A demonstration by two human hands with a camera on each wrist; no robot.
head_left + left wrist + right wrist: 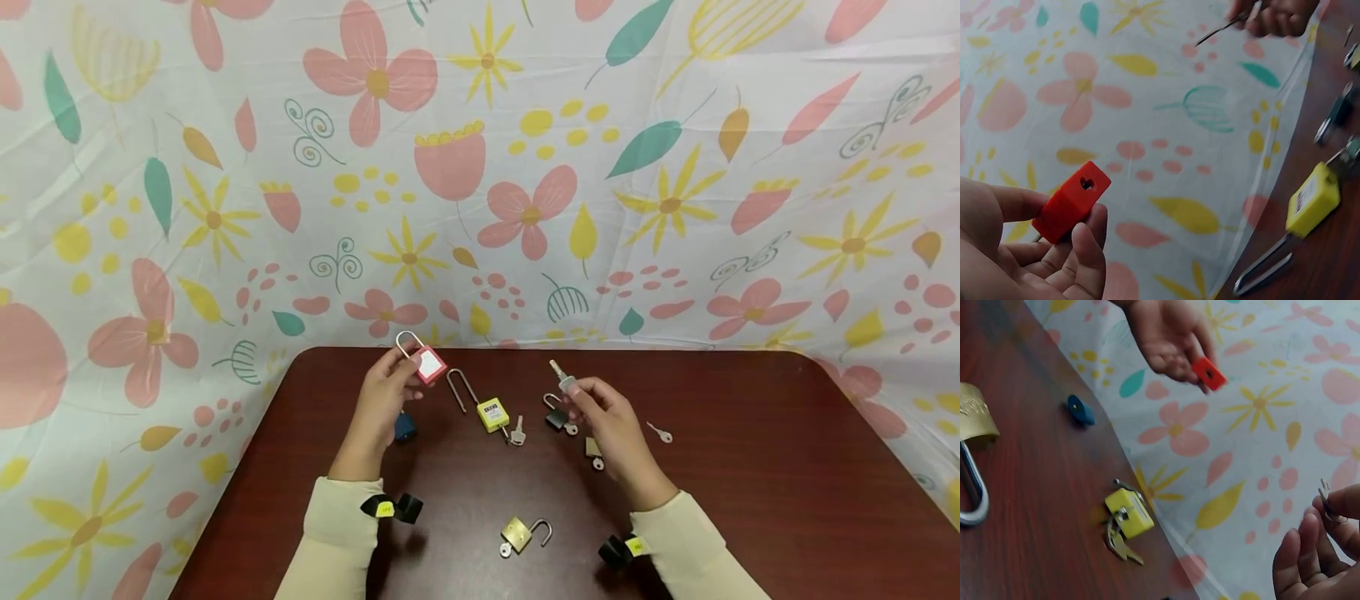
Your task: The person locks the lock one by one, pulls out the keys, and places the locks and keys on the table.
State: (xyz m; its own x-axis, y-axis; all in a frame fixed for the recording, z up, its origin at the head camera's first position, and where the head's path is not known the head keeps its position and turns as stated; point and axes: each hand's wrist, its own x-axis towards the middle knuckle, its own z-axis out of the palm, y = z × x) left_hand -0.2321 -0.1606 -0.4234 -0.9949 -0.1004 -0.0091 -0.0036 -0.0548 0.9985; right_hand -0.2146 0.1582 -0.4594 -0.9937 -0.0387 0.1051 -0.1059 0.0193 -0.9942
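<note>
My left hand (384, 398) pinches a red padlock (431, 365) with a white label, raised over the far left of the table. Its metal shackle points up and to the left in the head view. The left wrist view looks at the padlock's red end (1088, 183), where a keyhole shows. In my right hand (613, 429) a small silver key (558, 372) is pinched between thumb and fingers, blade upward. Hand and padlock are well apart from the key. The right wrist view shows the key (1326, 499) partly covered by the fingers.
Below the hands, the dark wooden table (720, 500) bears a yellow padlock (492, 414) with keys, a blue padlock (405, 427), a black padlock (557, 417), brass padlocks (517, 534) (593, 447) and a loose key (661, 433). A flowered cloth (480, 250) hangs behind.
</note>
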